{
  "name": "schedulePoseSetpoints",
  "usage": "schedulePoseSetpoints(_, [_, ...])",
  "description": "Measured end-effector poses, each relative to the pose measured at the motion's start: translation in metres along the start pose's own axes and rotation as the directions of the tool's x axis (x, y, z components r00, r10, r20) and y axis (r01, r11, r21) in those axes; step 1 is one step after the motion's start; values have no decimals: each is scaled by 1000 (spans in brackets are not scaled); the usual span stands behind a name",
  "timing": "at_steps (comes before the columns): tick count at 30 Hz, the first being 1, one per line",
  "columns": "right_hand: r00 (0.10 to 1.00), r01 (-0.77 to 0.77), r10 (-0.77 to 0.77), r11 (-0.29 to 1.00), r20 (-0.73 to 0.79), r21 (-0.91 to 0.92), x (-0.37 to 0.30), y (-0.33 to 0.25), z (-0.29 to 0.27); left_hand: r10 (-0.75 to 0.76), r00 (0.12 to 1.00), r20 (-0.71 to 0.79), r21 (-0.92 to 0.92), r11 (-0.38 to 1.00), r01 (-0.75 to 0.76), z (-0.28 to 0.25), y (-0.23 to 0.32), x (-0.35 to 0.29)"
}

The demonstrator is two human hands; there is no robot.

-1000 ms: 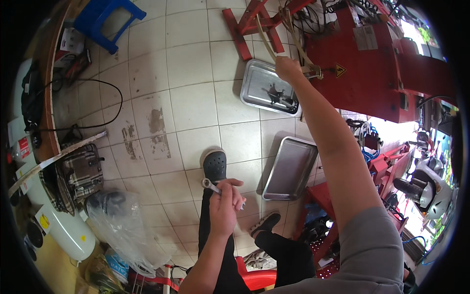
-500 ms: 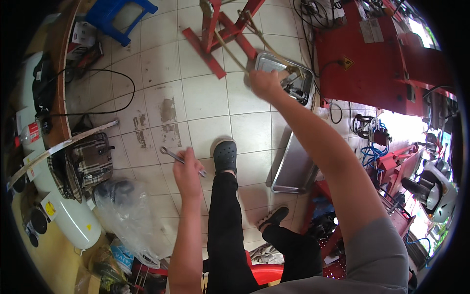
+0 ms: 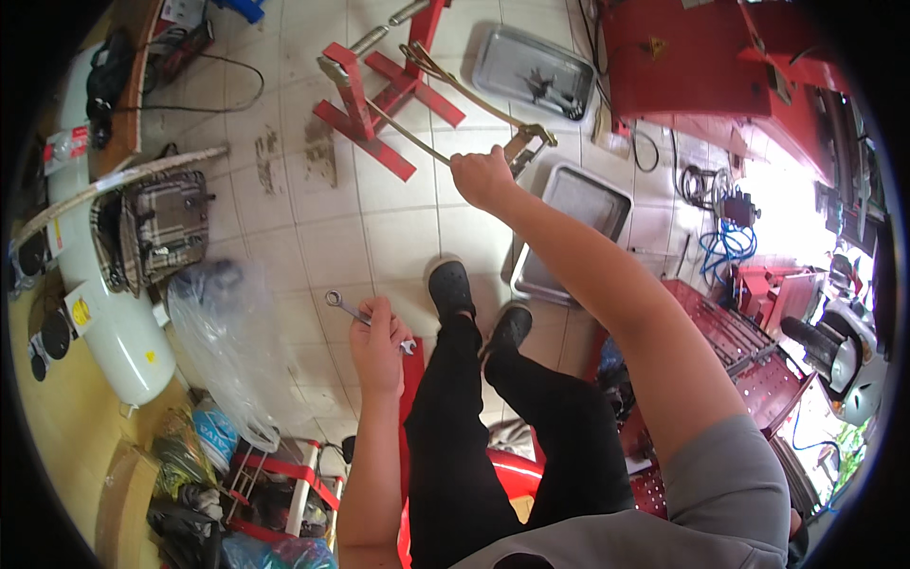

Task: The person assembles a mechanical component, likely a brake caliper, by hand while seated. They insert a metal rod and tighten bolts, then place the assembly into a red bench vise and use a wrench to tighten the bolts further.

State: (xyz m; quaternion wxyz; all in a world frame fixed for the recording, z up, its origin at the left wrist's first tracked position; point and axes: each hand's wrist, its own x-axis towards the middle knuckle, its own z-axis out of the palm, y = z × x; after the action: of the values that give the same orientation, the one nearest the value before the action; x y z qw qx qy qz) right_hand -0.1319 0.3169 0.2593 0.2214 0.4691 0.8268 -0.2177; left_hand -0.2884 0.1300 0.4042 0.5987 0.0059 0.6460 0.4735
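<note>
Gripping a wrench (image 3: 365, 316) across the palm, left hand (image 3: 377, 343) closed on its shank, ring end jutting out to the left, open end showing beside the knee; held low over the tiled floor (image 3: 284, 218), seemingly kept ready while the other hand works. Right hand (image 3: 482, 176) stretched forward, fist wrapped on a thin brass-coloured rod (image 3: 417, 140) running from the red stand (image 3: 372, 100) toward a clamp-like end piece (image 3: 527, 144); grip placed near that end, probably for leverage. Seated, legs out, both shoes (image 3: 474, 308) just short of an empty steel tray (image 3: 569, 228). Second tray (image 3: 533, 68) with small tools farther off, beyond reach. Clear plastic bag (image 3: 227, 341) and white tank (image 3: 104, 313) crowding the left side; red cabinet (image 3: 720, 66) and hoses (image 3: 725, 248) hemming in the right.
</note>
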Motion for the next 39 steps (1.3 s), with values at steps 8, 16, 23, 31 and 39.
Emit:
schedulePoseSetpoints(8, [994, 96, -100, 989, -32, -116, -88, -3, 54, 316, 946, -77, 119, 944, -306, -39, -11, 66])
schedulePoseSetpoints(16, [999, -42, 45, 993, 29, -107, -152, -35, 111, 504, 862, 54, 60, 860, -507, -15, -12, 82])
schedulePoseSetpoints(23, [991, -134, 132, 985, -25, -111, -189, -40, 187, 460, 860, 222, 215, 837, -503, -45, -40, -17])
schedulePoseSetpoints(31, [967, -251, 240, 952, -82, -174, -247, -26, 230, 213, 914, 346, -1, 974, -226, -62, -59, -109])
schedulePoseSetpoints(39, [863, 405, 300, 67, -405, 912, -394, -88, 100, 334, 653, 680, -29, 902, -431, 18, -136, -166])
